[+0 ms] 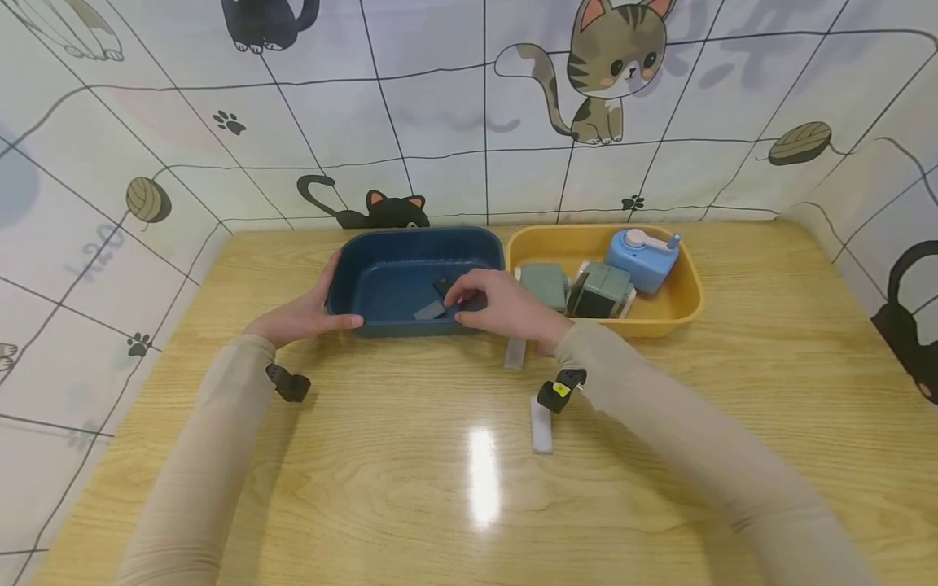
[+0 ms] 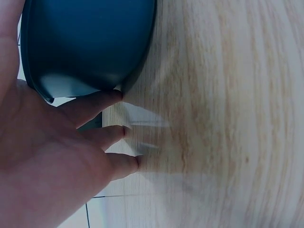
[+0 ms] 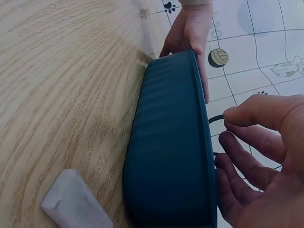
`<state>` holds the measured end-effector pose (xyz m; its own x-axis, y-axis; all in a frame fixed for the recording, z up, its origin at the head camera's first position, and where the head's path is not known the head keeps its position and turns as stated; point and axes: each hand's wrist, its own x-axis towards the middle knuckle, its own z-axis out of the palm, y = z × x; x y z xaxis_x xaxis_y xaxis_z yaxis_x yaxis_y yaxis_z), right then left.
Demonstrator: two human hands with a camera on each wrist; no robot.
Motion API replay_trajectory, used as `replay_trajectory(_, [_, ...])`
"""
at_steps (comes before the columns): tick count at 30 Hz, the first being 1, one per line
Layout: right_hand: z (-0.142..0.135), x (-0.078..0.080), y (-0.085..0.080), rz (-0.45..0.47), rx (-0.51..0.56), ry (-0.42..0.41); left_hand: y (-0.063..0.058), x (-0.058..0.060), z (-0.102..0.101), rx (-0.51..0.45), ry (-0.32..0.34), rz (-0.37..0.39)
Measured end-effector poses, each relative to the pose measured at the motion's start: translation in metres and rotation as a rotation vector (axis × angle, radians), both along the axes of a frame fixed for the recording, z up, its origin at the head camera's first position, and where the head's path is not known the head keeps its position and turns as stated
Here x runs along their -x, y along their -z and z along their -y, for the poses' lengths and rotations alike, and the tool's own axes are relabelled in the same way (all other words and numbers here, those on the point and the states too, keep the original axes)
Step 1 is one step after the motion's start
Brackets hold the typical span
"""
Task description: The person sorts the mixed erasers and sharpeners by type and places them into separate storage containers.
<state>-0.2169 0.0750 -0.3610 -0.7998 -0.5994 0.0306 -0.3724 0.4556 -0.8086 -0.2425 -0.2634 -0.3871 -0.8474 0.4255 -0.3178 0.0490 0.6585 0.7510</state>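
Observation:
My left hand (image 1: 311, 317) holds the left end of a dark blue bin (image 1: 410, 329), its thumb along the front rim. In the left wrist view, its other fingers (image 2: 102, 107) reach round the bin's rounded end to the tabletop. Over the bin's right part is my right hand (image 1: 498, 301), loosely bent, thumb and fingertips apart. The right wrist view shows these fingertips (image 3: 229, 140) just past the rim with nothing visible between them. Inside the bin, beside the fingers, lie a flat grey piece (image 1: 429, 311) and a dark piece (image 1: 442, 285). Part of the bin floor is hidden behind the hand.
A yellow bin (image 1: 670, 325) adjoins on the right, holding two grey-green boxy things (image 1: 601, 285) and a blue device with a crank (image 1: 643, 259). On the wooden table (image 1: 396, 456) lie a white block (image 1: 541, 427) and a greyish strip (image 1: 515, 355). A cat-patterned cloth (image 1: 440, 106) hangs behind.

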Motion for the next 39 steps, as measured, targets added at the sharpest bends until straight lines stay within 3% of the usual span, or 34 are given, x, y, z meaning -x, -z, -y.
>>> replay_trajectory(5, [-0.002,-0.007,-0.002,0.029,0.023,0.002,-0.001,0.001,0.000,-0.006,-0.008,0.001])
replay_trajectory(15, [-0.002,-0.017,-0.005,-0.143,-0.045,-0.094,0.000,0.000,0.000,-0.023,-0.016,-0.003])
replay_trajectory(25, [-0.006,-0.025,-0.005,-0.143,-0.022,-0.123,-0.001,0.000,-0.001,-0.014,-0.009,-0.001])
replay_trajectory(39, [-0.024,-0.028,0.004,-0.144,-0.090,-0.226,0.000,0.000,0.000,-0.015,-0.012,-0.007])
